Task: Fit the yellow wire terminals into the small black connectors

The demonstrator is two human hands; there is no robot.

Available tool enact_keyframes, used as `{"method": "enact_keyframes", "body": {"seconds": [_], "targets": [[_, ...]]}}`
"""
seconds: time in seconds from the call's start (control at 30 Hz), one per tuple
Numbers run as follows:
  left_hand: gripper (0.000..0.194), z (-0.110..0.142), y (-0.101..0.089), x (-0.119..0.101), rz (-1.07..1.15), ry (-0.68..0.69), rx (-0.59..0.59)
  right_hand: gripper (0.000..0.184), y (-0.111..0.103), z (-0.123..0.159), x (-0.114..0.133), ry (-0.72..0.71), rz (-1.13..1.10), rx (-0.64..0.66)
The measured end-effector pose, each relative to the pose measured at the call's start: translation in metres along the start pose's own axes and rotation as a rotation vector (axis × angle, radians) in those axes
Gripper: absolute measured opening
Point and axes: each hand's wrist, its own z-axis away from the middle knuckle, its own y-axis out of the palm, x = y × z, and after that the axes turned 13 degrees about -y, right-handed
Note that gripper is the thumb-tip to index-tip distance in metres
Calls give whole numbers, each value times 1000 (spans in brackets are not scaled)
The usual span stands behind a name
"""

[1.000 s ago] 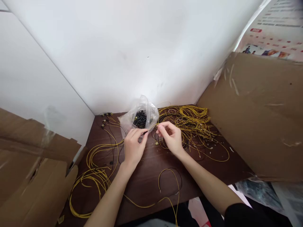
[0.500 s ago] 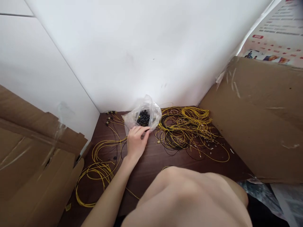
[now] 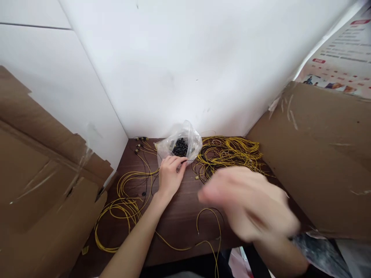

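Yellow wire (image 3: pixel 220 231) is curling near the front of the tabletop (image 3: pixel 179 216). The blurred right hand (image 3: pixel 249 202) is hanging above; whether it's gripping anything, I'm not able to tell. Farther in, the left hand (image 3: pixel 169 175) is pinching a slim dark piece (image 3: pixel 183 161) just before the plastic bag (image 3: pixel 195 143) of black parts (image 3: pixel 180 148). Handling that piece is seemingly the step; the next move is probably calling for a steady pinch. Behind, a white wall (image 3: pixel 185 65) is rising.
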Motion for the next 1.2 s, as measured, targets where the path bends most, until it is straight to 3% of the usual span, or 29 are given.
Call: {"method": "enact_keyframes", "body": {"seconds": [0.07, 0.17, 0.3, 0.57, 0.77, 0.87, 1.07, 1.2], "targets": [[17, 0, -1, 0, -28, 22, 6, 24, 32, -14, -25, -97, -45, -48], [16, 1, -1, 0, -82, 61, 2, 20, 79, -13, -65, -97, -49, -21], [16, 3, 1, 2, -69, 109, 7, 18, 108, 13, -95, -41, -38, 93], [18, 5, 1, -4, -18, 111, 42, 16, 116, 30, -99, 112, -206, 20], [20, -2, -6, -7, 151, -57, 17, 14, 114, 31, -104, 124, -215, -30], [19, -3, -5, -3, 245, -167, 113, 13, 112, 31, -104, 91, -215, -44], [34, 0, 2, -2, 484, -512, 465, 12, 111, 32, -103, 16, -248, -47], [32, -1, 4, -5, 608, -572, 437, 12, 111, 32, -102, 2, -254, -55]]}}
